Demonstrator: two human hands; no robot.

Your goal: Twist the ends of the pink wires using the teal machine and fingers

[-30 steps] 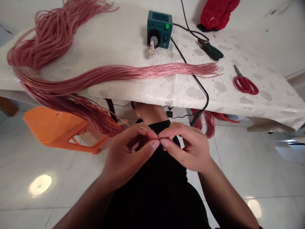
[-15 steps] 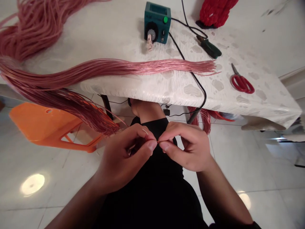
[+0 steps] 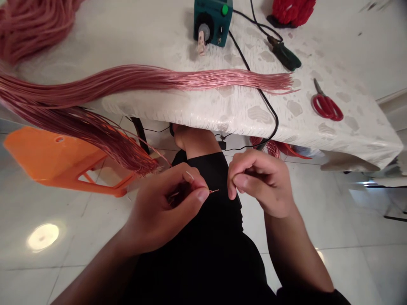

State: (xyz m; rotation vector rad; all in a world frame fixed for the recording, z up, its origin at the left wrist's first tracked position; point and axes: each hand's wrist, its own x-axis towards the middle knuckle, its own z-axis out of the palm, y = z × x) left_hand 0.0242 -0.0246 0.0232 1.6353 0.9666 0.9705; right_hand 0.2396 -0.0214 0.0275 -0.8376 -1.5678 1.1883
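In the head view my left hand (image 3: 171, 207) pinches a thin pink cord (image 3: 214, 191) between thumb and index finger. A short copper-coloured end of it, seemingly looped or knotted, sticks out past the fingertips. A pale bit of strand also shows at the index finger. My right hand (image 3: 259, 182) hovers just right of that end, apart from it, its thumb and fingers curled together with nothing visible in them. One strand runs toward my left hand from the hanging bundle of pink cords (image 3: 127, 148). More cords (image 3: 190, 79) lie along the table.
On the patterned table (image 3: 235, 108) are a green control box (image 3: 211, 25) with a black cable, a dark-handled tool (image 3: 287, 56), red-handled scissors (image 3: 327, 106) and a red bundle (image 3: 294, 10). An orange stool (image 3: 47, 159) stands at the lower left.
My right hand has let go of the cord's end and moved right and slightly up. My left hand keeps its pinch, and the end now shows. The view has tilted slightly down.
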